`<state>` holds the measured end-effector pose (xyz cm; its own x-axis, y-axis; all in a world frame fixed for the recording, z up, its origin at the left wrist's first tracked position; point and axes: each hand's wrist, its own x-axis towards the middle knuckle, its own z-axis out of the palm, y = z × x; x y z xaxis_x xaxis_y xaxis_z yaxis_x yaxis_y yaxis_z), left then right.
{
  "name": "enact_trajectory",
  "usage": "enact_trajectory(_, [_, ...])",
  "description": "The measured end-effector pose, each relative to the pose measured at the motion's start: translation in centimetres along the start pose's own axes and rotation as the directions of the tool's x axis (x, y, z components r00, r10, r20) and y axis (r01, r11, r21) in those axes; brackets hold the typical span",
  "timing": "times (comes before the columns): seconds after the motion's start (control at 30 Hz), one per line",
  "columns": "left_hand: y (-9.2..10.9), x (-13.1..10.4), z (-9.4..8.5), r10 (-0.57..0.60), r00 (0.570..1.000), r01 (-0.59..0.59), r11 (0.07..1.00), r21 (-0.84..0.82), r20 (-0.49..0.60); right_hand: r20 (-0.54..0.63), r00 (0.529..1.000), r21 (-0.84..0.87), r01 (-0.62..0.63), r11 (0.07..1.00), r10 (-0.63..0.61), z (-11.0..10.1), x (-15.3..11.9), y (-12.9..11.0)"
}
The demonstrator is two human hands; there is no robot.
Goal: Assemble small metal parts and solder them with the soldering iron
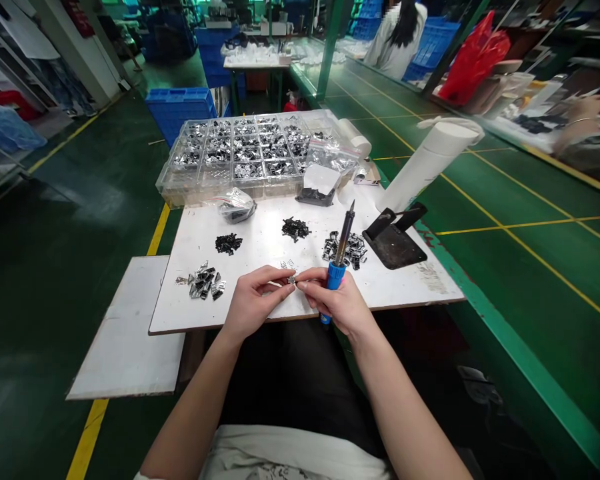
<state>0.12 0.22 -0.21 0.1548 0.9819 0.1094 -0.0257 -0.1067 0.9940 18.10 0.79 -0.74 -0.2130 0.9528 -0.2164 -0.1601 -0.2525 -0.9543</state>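
Observation:
My left hand (254,300) is closed in a pinch on a small shiny metal part (292,280) above the front of the white tabletop. My right hand (337,300) holds a soldering iron (336,273) with a blue handle, its tip pointing up and away from me. The thumb and forefinger of that hand meet at the same small part. Left of my hands lies a heap of shiny metal clips (206,281); a second metal heap (355,250) lies behind the iron. Two piles of small black pieces, a left pile (229,243) and a right pile (295,229), sit farther back.
A clear compartment box (180,183) full of metal parts spans the table's back. Before it are a plastic bag (237,205) and a white-and-black packet (319,183). A black metal stand (395,247) and a tall white roll (427,163) occupy the right. People are nearby.

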Motion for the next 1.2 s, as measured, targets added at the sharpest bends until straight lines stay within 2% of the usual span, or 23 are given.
enact_trajectory(0.27, [-0.05, -0.13, -0.08, 0.022, 0.999, -0.023, 1.0, 0.013, 0.029, -0.051, 0.998, 0.075, 0.024, 0.997, -0.02, 0.39, 0.1, 0.03])
enact_trajectory(0.53, [0.11, -0.11, -0.17, 0.089, 0.995, -0.093, 0.992, 0.084, 0.053, -0.08, 0.997, 0.055, 0.023, 0.998, -0.019, 0.51, 0.15, -0.32])
enact_trajectory(0.83, [-0.18, -0.15, -0.47, 0.053, 0.997, -0.053, 0.999, 0.008, 0.058, -0.081, 0.997, 0.016, 0.02, 1.0, -0.019, 0.59, 0.07, -0.2])
enact_trajectory(1.2, [-0.12, -0.08, -0.34, 0.033, 0.998, -0.033, 0.999, 0.014, 0.053, -0.087, 0.996, 0.019, 0.021, 1.0, -0.02, 0.57, 0.04, -0.2])
